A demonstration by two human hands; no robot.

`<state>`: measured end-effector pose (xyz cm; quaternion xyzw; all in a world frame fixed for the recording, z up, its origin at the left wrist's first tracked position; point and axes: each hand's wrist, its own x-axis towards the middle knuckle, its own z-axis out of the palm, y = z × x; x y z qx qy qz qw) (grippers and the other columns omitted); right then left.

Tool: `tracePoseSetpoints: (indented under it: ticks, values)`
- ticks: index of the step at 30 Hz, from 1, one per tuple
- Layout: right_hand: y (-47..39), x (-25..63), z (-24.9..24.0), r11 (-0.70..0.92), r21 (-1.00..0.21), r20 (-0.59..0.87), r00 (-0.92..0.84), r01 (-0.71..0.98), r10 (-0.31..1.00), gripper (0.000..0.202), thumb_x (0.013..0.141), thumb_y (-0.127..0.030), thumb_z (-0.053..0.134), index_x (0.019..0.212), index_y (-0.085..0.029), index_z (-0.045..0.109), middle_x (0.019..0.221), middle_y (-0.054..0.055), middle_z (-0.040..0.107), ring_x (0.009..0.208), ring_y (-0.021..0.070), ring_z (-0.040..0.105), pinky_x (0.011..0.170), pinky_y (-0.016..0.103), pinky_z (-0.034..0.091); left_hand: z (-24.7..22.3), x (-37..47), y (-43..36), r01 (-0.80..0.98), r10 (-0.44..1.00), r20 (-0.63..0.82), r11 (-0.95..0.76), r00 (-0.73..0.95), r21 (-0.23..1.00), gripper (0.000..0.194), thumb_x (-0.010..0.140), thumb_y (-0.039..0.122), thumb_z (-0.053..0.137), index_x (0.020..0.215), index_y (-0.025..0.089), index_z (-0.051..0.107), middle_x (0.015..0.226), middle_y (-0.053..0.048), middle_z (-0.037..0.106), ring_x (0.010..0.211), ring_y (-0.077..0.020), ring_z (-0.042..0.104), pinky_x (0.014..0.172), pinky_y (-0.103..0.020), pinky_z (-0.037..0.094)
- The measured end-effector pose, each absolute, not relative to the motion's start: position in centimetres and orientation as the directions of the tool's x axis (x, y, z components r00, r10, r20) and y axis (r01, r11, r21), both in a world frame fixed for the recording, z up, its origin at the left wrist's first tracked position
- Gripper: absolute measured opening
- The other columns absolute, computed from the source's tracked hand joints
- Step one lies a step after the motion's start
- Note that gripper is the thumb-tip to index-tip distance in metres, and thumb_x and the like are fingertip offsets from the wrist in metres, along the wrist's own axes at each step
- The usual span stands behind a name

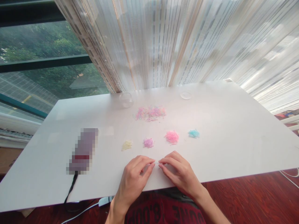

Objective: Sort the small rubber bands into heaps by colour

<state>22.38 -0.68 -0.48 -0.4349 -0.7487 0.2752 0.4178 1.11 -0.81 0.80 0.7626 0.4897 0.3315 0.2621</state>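
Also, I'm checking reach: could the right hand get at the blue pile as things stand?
Probably yes. The blue pile lies a little beyond the right hand, with bare table between them and the pink pile off to one side. The hand seems to pinch a pale strand, though.

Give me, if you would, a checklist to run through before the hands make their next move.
1. Left hand and right hand both pinching the thin pale strip: ok, seemingly.
2. Strip's exact colour readable: cannot tell, too small.
3. Yellow pile, purple pile, pink pile and blue pile apart: ok.
4. Multicoloured pile down to one colour: not ok, still mixed.
5. Clear round container empty: cannot tell.
6. Black cord away from both hands: ok.
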Motion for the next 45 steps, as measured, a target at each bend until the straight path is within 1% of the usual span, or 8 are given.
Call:
tracePoseSetpoints:
  ticks: [8, 14, 21, 28, 39, 45]
  values:
    - [-0.75, 22.41, -0.41, 0.435, -0.798, 0.364, -0.243, 0.417, 0.899, 0.014, 0.104, -0.02, 0.061, 0.106, -0.024, 0.075, 0.09, 0.005, 0.073, 0.081, 0.0196, 0.071, 0.072, 0.03, 0.061, 0.66, 0.94, -0.96, 0.565, 0.922, 0.244, -0.377, 0.299, 0.734, 0.017, 0.106, 0.025, 0.061, 0.109, 0.022, 0.077, 0.097, -0.006, 0.078, 0.075, -0.0169, 0.068, 0.073, -0.028, 0.057]
    - [-0.78, 22.45, -0.43, 0.426, -0.801, 0.358, -0.235, 0.419, 0.904, 0.013, 0.103, -0.019, 0.062, 0.103, -0.023, 0.075, 0.089, 0.005, 0.073, 0.081, 0.0191, 0.071, 0.072, 0.03, 0.06, 0.62, 0.86, -1.06, 0.567, 0.925, 0.243, -0.372, 0.292, 0.735, 0.013, 0.104, 0.023, 0.063, 0.107, 0.022, 0.076, 0.096, -0.004, 0.078, 0.072, -0.0155, 0.067, 0.071, -0.027, 0.056]
    - [-0.74, 22.38, -0.34, 0.414, -0.809, 0.36, -0.206, 0.417, 0.91, 0.013, 0.104, -0.022, 0.061, 0.101, -0.023, 0.074, 0.087, 0.005, 0.072, 0.079, 0.0188, 0.071, 0.07, 0.03, 0.061, 1.0, 0.7, -0.94, 0.593, 0.932, 0.243, -0.358, 0.268, 0.721, 0.015, 0.104, 0.024, 0.061, 0.103, 0.021, 0.076, 0.094, -0.005, 0.078, 0.065, -0.0142, 0.063, 0.068, -0.026, 0.056]
    - [-0.73, 22.36, -0.56, 0.394, -0.815, 0.348, -0.184, 0.425, 0.919, 0.011, 0.104, -0.022, 0.063, 0.1, -0.023, 0.073, 0.086, 0.004, 0.071, 0.077, 0.0186, 0.069, 0.071, 0.03, 0.06, 0.72, 0.53, -0.9, 0.606, 0.935, 0.225, -0.349, 0.273, 0.715, 0.012, 0.103, 0.022, 0.063, 0.103, 0.022, 0.075, 0.093, -0.002, 0.077, 0.065, -0.0136, 0.06, 0.067, -0.026, 0.053]
    - [-0.74, 22.37, -0.34, 0.381, -0.818, 0.337, -0.179, 0.431, 0.924, 0.01, 0.101, -0.018, 0.065, 0.096, -0.023, 0.072, 0.084, 0.003, 0.069, 0.075, 0.0172, 0.067, 0.069, 0.028, 0.057, 0.67, 0.66, -0.83, 0.601, 0.936, 0.219, -0.345, 0.276, 0.72, 0.012, 0.103, 0.021, 0.063, 0.105, 0.022, 0.075, 0.094, -0.002, 0.077, 0.065, -0.0136, 0.059, 0.068, -0.025, 0.051]
    - [-0.65, 22.38, -0.38, 0.38, -0.818, 0.336, -0.179, 0.432, 0.925, 0.01, 0.102, -0.019, 0.064, 0.096, -0.023, 0.071, 0.084, 0.003, 0.069, 0.075, 0.0174, 0.067, 0.069, 0.029, 0.056, 0.71, 0.51, -0.78, 0.606, 0.932, 0.253, -0.361, 0.259, 0.709, 0.011, 0.102, 0.02, 0.063, 0.103, 0.022, 0.074, 0.094, -0.002, 0.077, 0.063, -0.0134, 0.058, 0.066, -0.025, 0.051]
